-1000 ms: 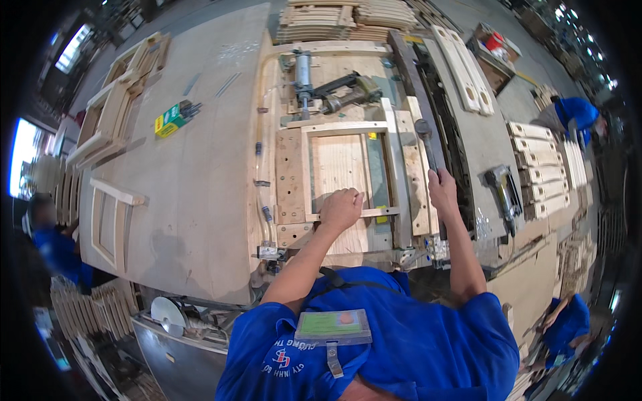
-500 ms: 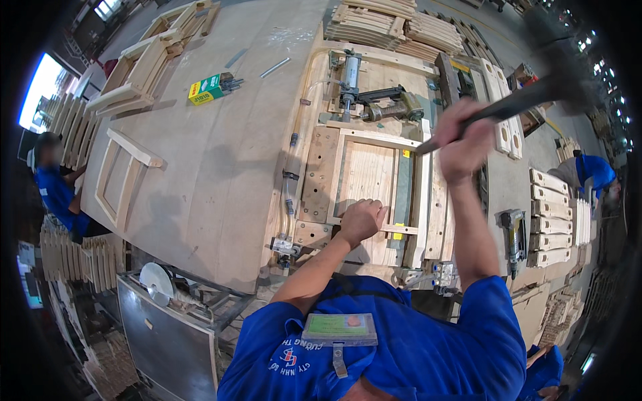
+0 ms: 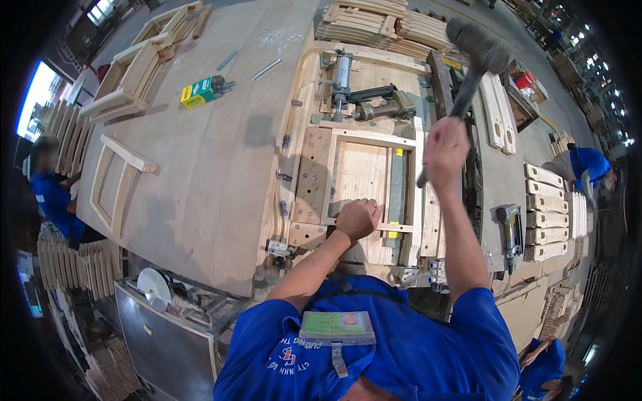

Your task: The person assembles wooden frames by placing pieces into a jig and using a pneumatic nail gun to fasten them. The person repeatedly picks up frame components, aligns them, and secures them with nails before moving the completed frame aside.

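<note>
In my right hand (image 3: pixel 447 155) is the handle of a dark-headed mallet (image 3: pixel 479 47), raised over the right side of the jig with its head up and away from me. My left hand (image 3: pixel 358 219) is closed on the near rail of a pale wooden frame (image 3: pixel 374 138); its fingertips are hidden. The frame lies in a wooden jig (image 3: pixel 311 175) with yellow marks by its right side. A long upright wooden bar (image 3: pixel 416 200) runs along the frame's right side. Neither the mallet's head nor its handle end appears to touch the frame.
Beyond the frame lie an air cylinder (image 3: pixel 342 75) and a nail gun (image 3: pixel 388 107). Another nail gun (image 3: pixel 511 235) is at the right, near stacked slotted slats (image 3: pixel 547 214). On the left tabletop are a green-yellow box (image 3: pixel 199 92) and an angled wooden frame (image 3: pixel 115 175). Co-workers stand at both sides.
The mallet has swung from pointing far right to a more upright position, its head moving left. My right hand is slightly lower and further left. My left hand stays on the frame.
</note>
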A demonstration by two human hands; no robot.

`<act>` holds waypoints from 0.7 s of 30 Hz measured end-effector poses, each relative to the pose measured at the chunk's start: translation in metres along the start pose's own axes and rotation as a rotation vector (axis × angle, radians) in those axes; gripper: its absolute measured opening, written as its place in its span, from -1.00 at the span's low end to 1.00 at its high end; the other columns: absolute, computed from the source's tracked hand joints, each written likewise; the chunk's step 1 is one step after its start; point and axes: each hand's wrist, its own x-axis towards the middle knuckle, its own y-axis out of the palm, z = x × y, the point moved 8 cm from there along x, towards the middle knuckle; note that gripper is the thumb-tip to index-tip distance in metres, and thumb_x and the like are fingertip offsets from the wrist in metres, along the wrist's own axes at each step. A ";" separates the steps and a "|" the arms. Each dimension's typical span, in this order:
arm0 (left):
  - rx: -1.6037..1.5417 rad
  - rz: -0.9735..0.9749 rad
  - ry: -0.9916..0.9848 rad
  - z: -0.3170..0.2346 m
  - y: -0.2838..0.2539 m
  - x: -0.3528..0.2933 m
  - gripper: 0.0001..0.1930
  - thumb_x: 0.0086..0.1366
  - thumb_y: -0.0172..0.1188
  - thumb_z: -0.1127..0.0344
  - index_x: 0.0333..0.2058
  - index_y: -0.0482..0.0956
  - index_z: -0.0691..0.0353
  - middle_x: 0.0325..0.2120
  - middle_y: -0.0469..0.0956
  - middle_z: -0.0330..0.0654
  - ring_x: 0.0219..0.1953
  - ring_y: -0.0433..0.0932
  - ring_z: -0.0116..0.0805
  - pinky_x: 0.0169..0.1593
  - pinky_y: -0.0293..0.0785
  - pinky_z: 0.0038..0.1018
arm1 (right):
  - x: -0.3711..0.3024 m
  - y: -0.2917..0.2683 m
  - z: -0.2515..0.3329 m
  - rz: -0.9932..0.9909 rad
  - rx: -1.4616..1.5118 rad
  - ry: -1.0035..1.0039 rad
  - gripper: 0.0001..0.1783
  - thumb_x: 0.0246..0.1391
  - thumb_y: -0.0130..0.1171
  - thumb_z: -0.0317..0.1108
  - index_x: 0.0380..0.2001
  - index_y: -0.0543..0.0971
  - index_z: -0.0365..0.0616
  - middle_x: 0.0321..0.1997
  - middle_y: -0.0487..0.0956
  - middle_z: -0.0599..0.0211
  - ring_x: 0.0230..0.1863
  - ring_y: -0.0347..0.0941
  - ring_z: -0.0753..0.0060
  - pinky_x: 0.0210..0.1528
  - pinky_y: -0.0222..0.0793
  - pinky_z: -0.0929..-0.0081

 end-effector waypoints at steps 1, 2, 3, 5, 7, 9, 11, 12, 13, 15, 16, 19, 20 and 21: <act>0.019 0.030 -0.024 -0.001 -0.001 0.002 -0.70 0.46 0.13 0.10 -0.20 0.68 0.21 -0.30 0.69 0.09 -0.18 0.69 0.09 -0.07 0.60 -0.05 | -0.010 0.002 -0.018 -0.048 -0.023 -0.076 -0.54 0.54 -0.06 0.00 -0.35 0.47 -0.15 -0.59 0.39 0.46 -0.63 0.28 0.65 -0.60 0.17 0.53; 0.037 0.084 -0.087 -0.003 0.002 0.006 -0.71 0.46 0.12 0.12 -0.19 0.68 0.22 -0.27 0.69 0.11 -0.16 0.69 0.12 -0.06 0.60 -0.03 | -0.027 0.003 -0.048 -0.030 -0.234 -0.112 -0.53 0.53 -0.07 0.02 -0.31 0.50 -0.16 -0.58 0.43 0.41 -0.62 0.32 0.59 -0.58 0.22 0.48; 0.039 0.106 -0.049 -0.015 -0.002 0.011 -0.69 0.47 0.10 0.11 -0.18 0.68 0.22 -0.24 0.69 0.12 -0.15 0.69 0.12 -0.04 0.60 -0.03 | -0.046 -0.002 -0.084 -0.030 -0.458 -0.144 -0.51 0.52 -0.08 0.04 -0.28 0.52 -0.18 -0.56 0.47 0.36 -0.62 0.36 0.52 -0.57 0.26 0.44; 0.044 0.148 0.001 -0.030 -0.013 0.012 -0.65 0.50 0.06 0.07 -0.16 0.68 0.22 -0.18 0.70 0.13 -0.12 0.69 0.14 -0.01 0.60 -0.04 | -0.072 -0.009 -0.168 0.179 -0.731 0.128 -0.46 0.48 -0.06 0.14 -0.23 0.55 -0.16 -0.55 0.49 0.33 -0.62 0.39 0.46 -0.60 0.29 0.37; 0.089 0.193 -0.066 -0.007 -0.008 0.007 -0.52 0.55 -0.05 -0.04 -0.12 0.69 0.26 -0.12 0.70 0.11 -0.03 0.69 0.09 0.06 0.61 -0.08 | -0.083 0.013 -0.180 0.271 -0.485 0.481 -0.42 0.45 -0.05 0.22 -0.24 0.55 -0.13 -0.56 0.48 0.34 -0.63 0.38 0.46 -0.64 0.28 0.36; 0.116 0.190 -0.142 0.016 0.006 -0.001 -0.49 0.56 -0.07 -0.06 -0.12 0.69 0.26 -0.11 0.71 0.10 -0.04 0.70 0.07 0.06 0.61 -0.07 | -0.068 0.038 -0.122 0.367 -0.114 0.822 -0.43 0.42 0.01 0.25 -0.31 0.51 -0.08 -0.59 0.41 0.45 -0.67 0.28 0.54 -0.73 0.15 0.43; 0.123 0.273 -0.159 0.008 0.003 0.002 -0.50 0.55 -0.07 -0.09 -0.11 0.71 0.19 -0.17 0.73 0.08 -0.07 0.71 0.08 0.05 0.60 -0.04 | -0.055 0.013 -0.081 0.228 -0.017 0.702 -0.55 0.48 0.02 0.11 -0.32 0.50 -0.04 -0.56 0.38 0.60 -0.64 0.19 0.70 -0.68 0.10 0.54; 0.142 0.315 -0.147 0.003 0.006 0.005 -0.49 0.56 -0.08 -0.12 -0.11 0.72 0.15 -0.19 0.73 0.06 -0.09 0.71 0.09 0.03 0.60 -0.03 | -0.046 -0.008 -0.072 0.183 -0.039 0.523 -0.60 0.48 0.06 0.09 -0.34 0.44 0.03 -0.60 0.24 0.74 -0.68 0.09 0.80 -0.71 0.01 0.64; 0.153 0.362 -0.154 0.003 0.012 0.003 -0.49 0.56 -0.08 -0.14 -0.11 0.73 0.11 -0.22 0.74 0.05 -0.12 0.71 0.10 0.01 0.60 -0.02 | -0.047 -0.028 -0.068 0.132 -0.071 0.490 -0.63 0.47 0.10 0.03 -0.33 0.46 0.01 -0.58 0.26 0.73 -0.66 0.08 0.83 -0.68 -0.02 0.66; 0.093 0.248 -0.034 0.010 0.016 0.004 -0.48 0.53 -0.06 -0.16 -0.19 0.76 0.08 -0.23 0.74 0.05 -0.13 0.70 0.10 -0.01 0.58 0.00 | -0.051 -0.075 -0.063 0.078 -0.317 0.322 -0.61 0.46 0.11 0.00 -0.36 0.47 -0.04 -0.57 0.29 0.67 -0.60 0.08 0.81 -0.59 0.03 0.63; 0.081 0.303 -0.061 0.004 0.017 0.004 -0.50 0.51 -0.05 -0.15 -0.20 0.76 0.07 -0.22 0.74 0.05 -0.12 0.70 0.10 -0.01 0.58 -0.02 | -0.060 -0.103 -0.071 0.043 -0.464 0.356 -0.55 0.45 0.10 0.01 -0.36 0.47 -0.18 -0.54 0.35 0.42 -0.50 0.19 0.56 -0.43 0.17 0.43; 0.008 0.397 -0.077 0.004 0.016 0.004 -0.53 0.47 -0.05 -0.11 -0.18 0.78 0.01 -0.19 0.74 0.02 -0.11 0.70 0.09 -0.02 0.57 -0.07 | -0.086 -0.155 -0.083 -0.019 -0.785 0.352 -0.45 0.40 0.09 0.06 -0.30 0.48 -0.34 -0.39 0.54 -0.20 -0.34 0.39 -0.30 -0.17 0.36 0.01; 0.021 0.417 -0.096 0.004 0.018 0.004 -0.51 0.48 -0.07 -0.13 -0.16 0.78 0.02 -0.18 0.74 0.01 -0.10 0.70 0.08 -0.02 0.57 -0.07 | -0.096 -0.169 -0.089 -0.026 -0.866 0.406 -0.46 0.39 0.09 0.07 -0.29 0.49 -0.32 -0.34 0.57 -0.23 -0.26 0.46 -0.35 -0.15 0.38 -0.04; 0.042 0.434 -0.116 0.004 0.018 0.005 -0.49 0.49 -0.09 -0.14 -0.15 0.78 0.03 -0.17 0.74 0.00 -0.10 0.70 0.08 -0.01 0.57 -0.07 | -0.105 -0.181 -0.097 -0.034 -0.938 0.461 -0.46 0.38 0.08 0.08 -0.28 0.51 -0.30 -0.29 0.60 -0.26 -0.19 0.52 -0.40 -0.12 0.40 -0.08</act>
